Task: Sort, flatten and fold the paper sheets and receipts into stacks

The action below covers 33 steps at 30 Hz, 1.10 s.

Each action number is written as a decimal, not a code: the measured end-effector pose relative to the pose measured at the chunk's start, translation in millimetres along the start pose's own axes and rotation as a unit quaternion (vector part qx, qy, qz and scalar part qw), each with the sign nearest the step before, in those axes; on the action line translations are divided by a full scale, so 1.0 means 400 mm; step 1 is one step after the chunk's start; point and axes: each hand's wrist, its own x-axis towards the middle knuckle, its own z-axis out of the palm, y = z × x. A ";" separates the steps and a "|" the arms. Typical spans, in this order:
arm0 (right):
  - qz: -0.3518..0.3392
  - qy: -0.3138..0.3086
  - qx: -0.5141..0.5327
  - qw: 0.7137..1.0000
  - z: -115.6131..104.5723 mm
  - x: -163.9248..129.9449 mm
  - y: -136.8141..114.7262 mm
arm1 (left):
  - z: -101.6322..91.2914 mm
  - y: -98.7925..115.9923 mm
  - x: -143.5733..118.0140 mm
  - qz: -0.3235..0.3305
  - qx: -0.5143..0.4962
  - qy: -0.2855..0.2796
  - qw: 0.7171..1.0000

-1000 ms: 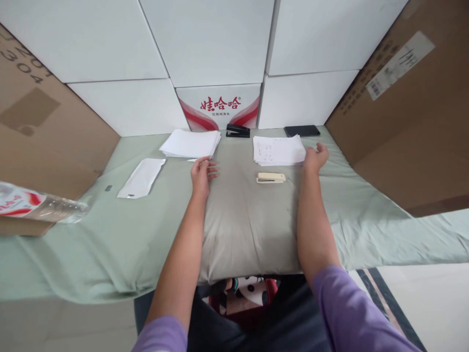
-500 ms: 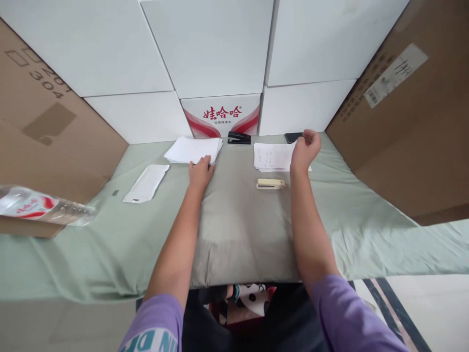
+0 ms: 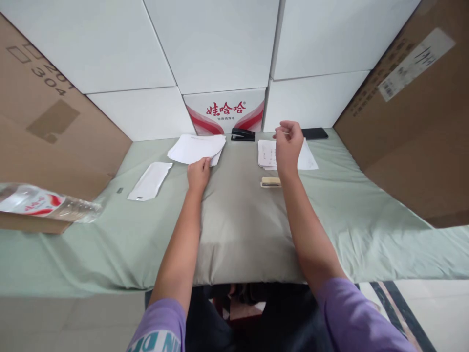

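Note:
My left hand [image 3: 198,176] is closed on the near right corner of the top paper [image 3: 198,148] of a white stack at the back left. That corner is bent up slightly, and other sheets show beneath it. My right hand [image 3: 288,146] hovers over a second stack of papers [image 3: 308,159] with faint writing, hiding part of it. Its fingers are loosely curved and apart, with nothing visible in them. Just in front of that stack lies a cream stapler [image 3: 270,182], partly covered by my right wrist. A black stapler [image 3: 243,134] stands between the two stacks.
A black phone [image 3: 315,133] lies at the back right. On the left are a white pouch [image 3: 151,181], a small dark piece [image 3: 119,190] and a clear bottle [image 3: 51,203] on its side. White boxes [image 3: 220,44] wall the back; brown cartons [image 3: 414,127] flank the green cloth [image 3: 242,230].
My right hand has moved left, off the phone's edge and over the right stack. My left hand has closed on the paper corner, which is now lifted a little. The view shifted slightly.

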 end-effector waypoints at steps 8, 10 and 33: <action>0.105 -0.103 0.048 0.988 0.063 -0.053 -0.035 | 0.013 -0.017 0.011 -0.029 -0.114 0.079 0.990; 0.164 -0.152 0.070 0.972 0.085 -0.071 -0.042 | 0.008 -0.019 0.013 -0.049 -0.152 0.114 0.980; 0.208 -0.179 0.019 0.961 0.139 -0.129 0.046 | -0.010 0.114 -0.017 0.078 -0.195 0.078 0.975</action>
